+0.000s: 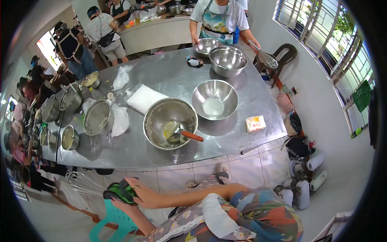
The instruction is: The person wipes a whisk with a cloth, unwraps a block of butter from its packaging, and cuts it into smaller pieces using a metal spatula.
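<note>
Off the table's near edge, at the lower left, I hold a wire whisk (84,184) with its wires pointing left. A green and black cloth (121,191) is bunched around the handle end, hiding the handle. My left hand (127,208) is closed under the cloth, around the whisk. From above, my right hand (144,194) presses on the cloth with bent fingers. On the table, a large steel bowl (151,128) holds something yellowish and a spatula with an orange-red handle (192,136). Right of it, another steel bowl (229,93) contains a whitish, frothy-looking substance.
A white bag (146,98) lies behind the large bowl; a small wrapped block (255,123) sits near the right edge. Several used bowls (98,117) crowd the left. Across the steel table (169,82), a person holds a bowl (207,46) and whisk (267,59). A teal chair (114,216) stands below my hands.
</note>
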`<action>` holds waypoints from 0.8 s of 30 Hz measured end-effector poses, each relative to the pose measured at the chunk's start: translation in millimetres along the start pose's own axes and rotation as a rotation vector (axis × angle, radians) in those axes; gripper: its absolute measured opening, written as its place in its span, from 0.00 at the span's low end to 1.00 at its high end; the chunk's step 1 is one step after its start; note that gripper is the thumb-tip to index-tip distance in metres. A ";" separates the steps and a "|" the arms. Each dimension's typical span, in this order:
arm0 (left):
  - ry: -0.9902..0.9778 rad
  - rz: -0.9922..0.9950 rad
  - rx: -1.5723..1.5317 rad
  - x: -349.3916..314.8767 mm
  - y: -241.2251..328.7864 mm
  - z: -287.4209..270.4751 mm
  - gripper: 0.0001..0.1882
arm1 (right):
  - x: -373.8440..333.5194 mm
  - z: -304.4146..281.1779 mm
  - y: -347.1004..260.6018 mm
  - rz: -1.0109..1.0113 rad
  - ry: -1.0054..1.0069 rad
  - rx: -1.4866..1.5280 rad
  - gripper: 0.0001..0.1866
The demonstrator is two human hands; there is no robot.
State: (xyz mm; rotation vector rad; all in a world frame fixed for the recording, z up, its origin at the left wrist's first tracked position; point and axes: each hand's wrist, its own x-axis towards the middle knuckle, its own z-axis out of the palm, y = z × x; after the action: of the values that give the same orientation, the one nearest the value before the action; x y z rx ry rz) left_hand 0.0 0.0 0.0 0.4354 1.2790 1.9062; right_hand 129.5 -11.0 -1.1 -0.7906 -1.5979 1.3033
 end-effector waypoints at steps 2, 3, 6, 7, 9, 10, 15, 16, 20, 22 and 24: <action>0.130 0.022 0.033 -1.6 -1.1 -0.6 0.20 | -20.2 -1.1 12.9 -0.050 0.078 -0.175 0.45; 0.192 0.023 0.035 -1.9 -7.1 -3.4 0.20 | -32.7 -8.5 16.4 -0.010 0.027 -0.318 0.41; 0.245 0.037 0.073 4.1 -30.6 -21.5 0.20 | -41.4 -14.4 19.7 0.071 -0.131 -0.555 0.34; 0.222 0.046 0.025 -1.9 -33.7 -14.5 0.20 | -39.3 -14.2 20.4 0.110 -0.230 -0.654 0.30; 0.324 0.060 0.108 -12.9 -34.8 1.6 0.18 | -29.8 -12.1 23.4 0.151 -0.247 -0.650 0.26; 0.327 0.054 0.115 -15.8 -35.2 5.3 0.18 | -26.2 -12.5 29.0 0.193 -0.257 -0.662 0.22; -0.002 -0.202 -0.112 -3.2 -39.8 -37.8 0.16 | -29.1 -14.3 32.3 -0.052 -0.195 -0.414 0.17; -0.042 -0.344 -0.385 1.3 -45.1 -48.7 0.15 | -24.1 -22.9 22.9 0.264 -0.379 -0.052 0.14; -0.289 -0.401 -0.636 -11.3 -56.1 -38.0 0.16 | -28.0 -31.7 24.0 0.842 -0.654 0.869 0.09; -0.352 -0.345 -0.665 -16.9 -47.5 -38.3 0.16 | -26.1 -23.1 16.1 0.883 -0.650 0.880 0.07; -0.450 -0.346 -0.673 -14.6 -50.3 -24.8 0.16 | -18.0 -28.3 7.8 0.804 -0.506 0.553 0.08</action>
State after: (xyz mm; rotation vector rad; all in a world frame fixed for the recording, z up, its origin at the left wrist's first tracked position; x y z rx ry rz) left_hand 14.0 -17.2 -53.5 0.2432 0.3518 1.6839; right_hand 162.1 -14.0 -11.9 -0.8064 -1.1703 2.5507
